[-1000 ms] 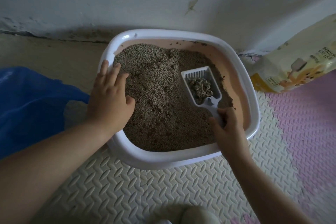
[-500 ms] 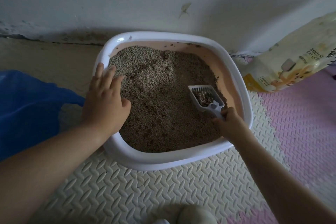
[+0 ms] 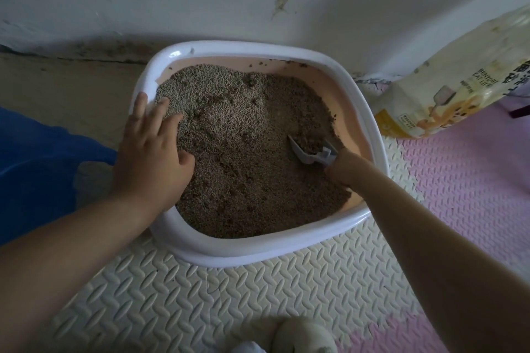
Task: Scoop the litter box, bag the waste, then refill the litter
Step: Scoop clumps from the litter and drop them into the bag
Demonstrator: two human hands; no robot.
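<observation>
The handle of the scoop (image 3: 314, 152) is hidden inside my right hand (image 3: 345, 170), and its front lip is sunk in the litter (image 3: 243, 152). My left hand (image 3: 152, 163) covers the rim of the litter box (image 3: 258, 49) at nine o'clock. At two o'clock the litter bag (image 3: 459, 89) runs off the right edge, and its small print is too fine to read. At nine o'clock a blue shape (image 3: 34, 169) is cut by the left edge. At six o'clock a pale rounded thing (image 3: 301, 335) is cropped, and I cannot tell what it is.

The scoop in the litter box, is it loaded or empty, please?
Loaded: brown litter fills the scoop, which the right hand holds.
</observation>
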